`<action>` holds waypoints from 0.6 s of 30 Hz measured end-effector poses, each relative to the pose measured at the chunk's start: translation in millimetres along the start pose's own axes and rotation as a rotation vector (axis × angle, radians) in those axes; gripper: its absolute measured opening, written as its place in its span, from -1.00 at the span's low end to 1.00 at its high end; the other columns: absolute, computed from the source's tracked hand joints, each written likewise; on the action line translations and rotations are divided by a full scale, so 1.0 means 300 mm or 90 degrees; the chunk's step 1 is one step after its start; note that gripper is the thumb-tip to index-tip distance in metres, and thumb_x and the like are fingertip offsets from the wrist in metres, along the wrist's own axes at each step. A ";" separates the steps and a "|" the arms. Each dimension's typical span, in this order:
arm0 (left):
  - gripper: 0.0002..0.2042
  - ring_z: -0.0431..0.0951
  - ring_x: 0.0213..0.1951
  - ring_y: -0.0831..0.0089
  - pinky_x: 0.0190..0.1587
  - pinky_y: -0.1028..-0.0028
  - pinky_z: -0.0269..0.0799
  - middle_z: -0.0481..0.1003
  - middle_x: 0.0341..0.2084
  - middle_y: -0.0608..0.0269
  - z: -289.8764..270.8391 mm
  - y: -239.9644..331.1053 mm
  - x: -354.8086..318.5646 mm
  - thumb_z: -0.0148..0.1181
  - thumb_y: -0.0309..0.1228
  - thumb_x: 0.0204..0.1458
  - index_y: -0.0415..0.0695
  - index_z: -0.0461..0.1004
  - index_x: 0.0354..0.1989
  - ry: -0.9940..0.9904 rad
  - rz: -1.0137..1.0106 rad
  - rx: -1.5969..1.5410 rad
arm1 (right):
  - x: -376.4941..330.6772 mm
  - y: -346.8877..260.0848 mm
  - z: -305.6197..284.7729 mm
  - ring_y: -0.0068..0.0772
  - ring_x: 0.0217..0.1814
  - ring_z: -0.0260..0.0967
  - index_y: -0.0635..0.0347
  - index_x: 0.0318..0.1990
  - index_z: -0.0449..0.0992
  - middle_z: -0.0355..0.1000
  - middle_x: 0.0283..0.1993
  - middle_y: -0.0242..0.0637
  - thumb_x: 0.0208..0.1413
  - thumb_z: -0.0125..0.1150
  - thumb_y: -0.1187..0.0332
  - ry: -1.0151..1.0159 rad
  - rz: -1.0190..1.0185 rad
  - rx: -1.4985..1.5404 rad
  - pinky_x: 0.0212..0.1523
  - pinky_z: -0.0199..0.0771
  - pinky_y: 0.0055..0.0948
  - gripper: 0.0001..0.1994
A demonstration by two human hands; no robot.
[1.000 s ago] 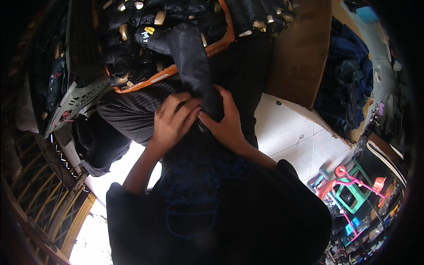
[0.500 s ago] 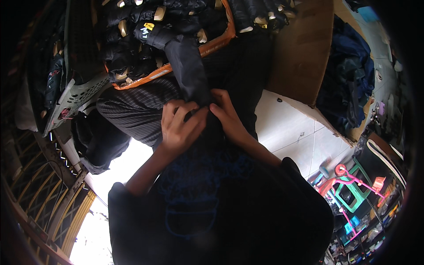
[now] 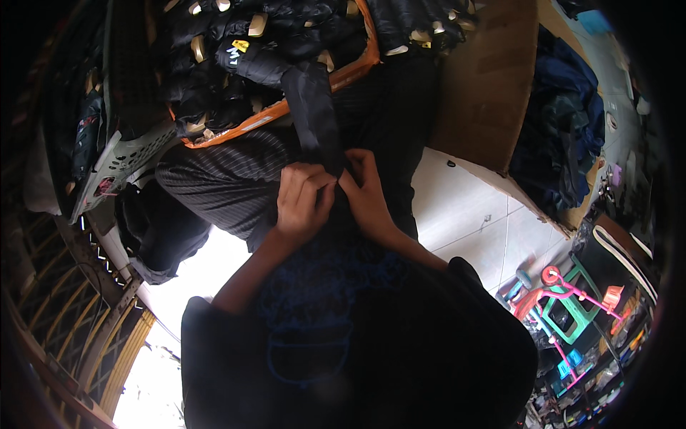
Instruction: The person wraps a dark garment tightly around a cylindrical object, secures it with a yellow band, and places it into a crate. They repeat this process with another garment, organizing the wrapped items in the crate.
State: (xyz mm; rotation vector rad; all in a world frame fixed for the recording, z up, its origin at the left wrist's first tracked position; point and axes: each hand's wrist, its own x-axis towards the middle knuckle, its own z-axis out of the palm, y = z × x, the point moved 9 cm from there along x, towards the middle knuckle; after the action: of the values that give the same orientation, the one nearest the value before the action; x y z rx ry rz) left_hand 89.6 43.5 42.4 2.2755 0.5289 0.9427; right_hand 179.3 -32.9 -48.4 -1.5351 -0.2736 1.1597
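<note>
A long black cloth piece (image 3: 314, 111) runs over my lap, its far end meeting a rolled black bundle (image 3: 259, 68) with a yellow tag and white marking. At its near end my left hand (image 3: 304, 204) is closed, fingers bent and pinching the cloth. Close beside it, my right hand (image 3: 366, 200) grips the same end, thumb toward the left hand. Dark cloth against dark clothing hides exactly what lies between the fingertips.
An orange-edged container (image 3: 246, 131) of black rolled bundles with tan ends stands ahead. Left is a grey perforated basket (image 3: 128, 154). To the right, a cardboard box (image 3: 482, 93) adjoins dark blue cloth (image 3: 561, 121). A green stool (image 3: 572, 314) and a pink-framed toy (image 3: 568, 289) stand lower right.
My left hand has moved slightly right and its fingers have drawn in closer. The cloth piece has shifted a little to the right. My right hand stays nearly in place.
</note>
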 end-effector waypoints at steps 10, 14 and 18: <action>-0.75 0.47 -0.28 0.17 -0.22 0.29 0.40 0.46 -0.36 0.14 -0.008 -0.003 -0.037 0.29 -0.74 -0.21 -0.21 0.45 -0.33 0.023 -0.067 -0.041 | -0.022 0.081 -0.003 -0.23 0.27 0.16 0.16 0.25 0.09 0.21 0.18 -0.04 0.19 0.12 0.17 -0.158 0.072 0.114 0.22 0.20 -0.33 -0.44; -0.76 0.47 -0.29 0.17 -0.23 0.29 0.40 0.46 -0.37 0.14 -0.004 0.000 -0.041 0.29 -0.74 -0.19 -0.21 0.45 -0.34 0.017 -0.069 -0.045 | -0.028 0.094 -0.001 -0.17 0.23 0.26 0.25 0.25 0.15 0.29 0.14 0.04 0.20 0.11 0.14 -0.133 0.088 0.039 0.20 0.24 -0.31 -0.43; -0.77 0.47 -0.29 0.17 -0.22 0.29 0.40 0.46 -0.37 0.13 -0.007 0.000 -0.057 0.29 -0.73 -0.18 -0.22 0.46 -0.34 0.009 -0.059 -0.036 | -0.039 0.057 0.003 -0.14 0.19 0.32 0.36 0.18 0.25 0.37 0.07 0.07 0.24 0.07 0.16 -0.060 0.019 -0.065 0.18 0.26 -0.30 -0.51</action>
State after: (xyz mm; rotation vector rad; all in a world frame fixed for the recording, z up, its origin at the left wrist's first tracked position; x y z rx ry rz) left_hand 76.8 34.7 35.1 2.1763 0.6016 0.9169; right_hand 166.0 -46.3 -56.8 -1.5802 -0.3794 1.2612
